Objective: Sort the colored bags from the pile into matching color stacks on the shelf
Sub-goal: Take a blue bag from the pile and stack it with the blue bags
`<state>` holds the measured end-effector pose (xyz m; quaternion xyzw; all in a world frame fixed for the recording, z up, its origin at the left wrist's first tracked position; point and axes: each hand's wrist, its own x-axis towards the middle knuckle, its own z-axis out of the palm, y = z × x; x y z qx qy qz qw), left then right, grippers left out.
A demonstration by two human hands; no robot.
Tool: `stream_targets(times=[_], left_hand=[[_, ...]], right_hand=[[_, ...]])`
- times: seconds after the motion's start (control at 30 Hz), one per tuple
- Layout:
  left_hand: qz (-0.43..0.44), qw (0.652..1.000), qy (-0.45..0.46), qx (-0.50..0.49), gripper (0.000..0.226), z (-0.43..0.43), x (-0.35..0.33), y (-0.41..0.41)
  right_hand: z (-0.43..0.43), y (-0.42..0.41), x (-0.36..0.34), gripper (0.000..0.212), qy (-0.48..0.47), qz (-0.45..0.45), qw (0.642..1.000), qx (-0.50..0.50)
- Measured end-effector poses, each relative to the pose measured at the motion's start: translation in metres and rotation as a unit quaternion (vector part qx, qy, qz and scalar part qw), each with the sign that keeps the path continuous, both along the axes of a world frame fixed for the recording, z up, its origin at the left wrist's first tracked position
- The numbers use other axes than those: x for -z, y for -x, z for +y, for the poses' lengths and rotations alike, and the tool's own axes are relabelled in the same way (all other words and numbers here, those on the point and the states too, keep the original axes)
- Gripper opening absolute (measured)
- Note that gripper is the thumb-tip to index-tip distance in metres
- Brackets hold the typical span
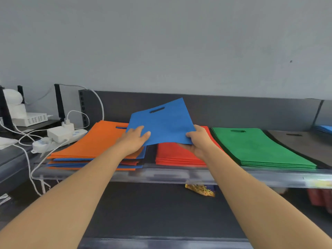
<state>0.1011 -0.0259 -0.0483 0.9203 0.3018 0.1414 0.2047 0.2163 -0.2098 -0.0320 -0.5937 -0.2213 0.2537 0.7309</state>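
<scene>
Two hands on one blue bag (161, 123), mid-sort. Far left is a power strip (59, 139) with a white charger plugged in and cables trailing off, none of it task stuff. Next right is the mixed pile (93, 142): an orange bag on top, with blue and orange edges interleaved below, so plenty is unsorted. The left hand (133, 141) grips the blue bag's lower-left corner with its digits over the top face; the underside grip is hidden. The bag is in the air, tilted, handle slot away from the person, over the gap between the mixed pile and the red stack (176, 155). It seems clear of both, but the near edge hides any contact. The right hand (199, 142) pinches the lower-right corner, thumb on top and fingers under. Right of red is the green stack (260, 148), then a dark stack (301, 142), all flat on the shelf (161, 175). At the far right edge something blue (325, 129) sits on the next bay, likely the blue stack, though it is cropped and hard to confirm. Step judged: one bag picked from the pile and in transit, not yet placed. The next move probably carries it right past red, green and dark, held flat by both corners so the limp fabric doesn't fold. Then it goes square on the blue. A snack packet (200, 190) lies on the shelf below.
</scene>
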Motion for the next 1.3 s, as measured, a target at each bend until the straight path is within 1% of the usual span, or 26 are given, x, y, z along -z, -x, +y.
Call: stream_targets(times=[0.07,0.13,0.2,0.27,0.4,0.47,0.53,0.57,0.63,0.67,0.7,0.73,0.83,0.97,1.1,1.2,1.3], left_hand=[[-0.009,0.999,0.008,-0.044,0.062,-0.028,-0.003,-0.019],[-0.055,0.995,0.061,-0.061,0.061,-0.062,-0.008,-0.040],[-0.126,0.978,0.158,-0.051,0.059,-0.102,-0.012,-0.064],[-0.170,0.959,0.223,-0.037,0.056,-0.144,-0.013,-0.089],[-0.214,0.932,0.292,0.009,0.070,-0.221,-0.010,-0.137],[-0.231,0.907,0.350,0.031,0.075,-0.254,-0.011,-0.161],[-0.232,0.881,0.408,0.057,0.075,-0.281,-0.014,-0.185],[-0.228,0.866,0.439,0.073,0.069,-0.293,-0.016,-0.197],[-0.207,0.840,0.492,0.099,0.039,-0.318,-0.021,-0.218],[-0.189,0.834,0.506,0.108,0.024,-0.331,-0.023,-0.228],[-0.174,0.833,0.511,0.121,0.017,-0.343,-0.024,-0.238],[-0.157,0.833,0.511,0.142,0.015,-0.355,-0.025,-0.249],[-0.130,0.833,0.494,0.211,0.020,-0.386,-0.025,-0.288],[-0.164,0.857,0.403,0.276,0.026,-0.431,-0.025,-0.341],[-0.193,0.838,0.394,0.325,0.024,-0.484,-0.026,-0.384],[-0.215,0.828,0.396,0.334,0.023,-0.526,-0.026,-0.415],[-0.233,0.822,0.400,0.332,0.023,-0.562,-0.025,-0.444]], right_hand=[[-0.036,-0.019,0.003,0.041,-0.024,-0.006,0.999,0.021],[-0.078,-0.038,0.003,0.040,-0.036,-0.017,0.998,0.045],[-0.124,-0.059,0.003,0.040,-0.026,-0.043,0.996,0.068],[-0.171,-0.079,0.003,0.041,-0.007,-0.070,0.993,0.099],[-0.255,-0.119,0.010,0.042,0.047,-0.118,0.976,0.179],[-0.288,-0.139,0.013,0.043,0.081,-0.138,0.960,0.229],[-0.318,-0.156,0.015,0.043,0.104,-0.144,0.945,0.276],[-0.331,-0.163,0.015,0.042,0.112,-0.143,0.938,0.295],[-0.356,-0.177,0.014,0.040,0.115,-0.140,0.930,0.320],[-0.368,-0.184,0.014,0.039,0.115,-0.142,0.926,0.331],[-0.379,-0.191,0.014,0.039,0.114,-0.145,0.922,0.342],[-0.389,-0.197,0.013,0.041,0.113,-0.148,0.917,0.353],[-0.418,-0.218,0.008,0.047,0.127,-0.152,0.898,0.393],[-0.462,-0.250,0.002,0.045,0.161,-0.155,0.860,0.458],[-0.517,-0.281,0.001,0.033,0.219,-0.157,0.813,0.516],[-0.561,-0.308,0.004,0.036,0.259,-0.164,0.785,0.539],[-0.596,-0.339,0.003,0.041,0.279,-0.182,0.770,0.544]])
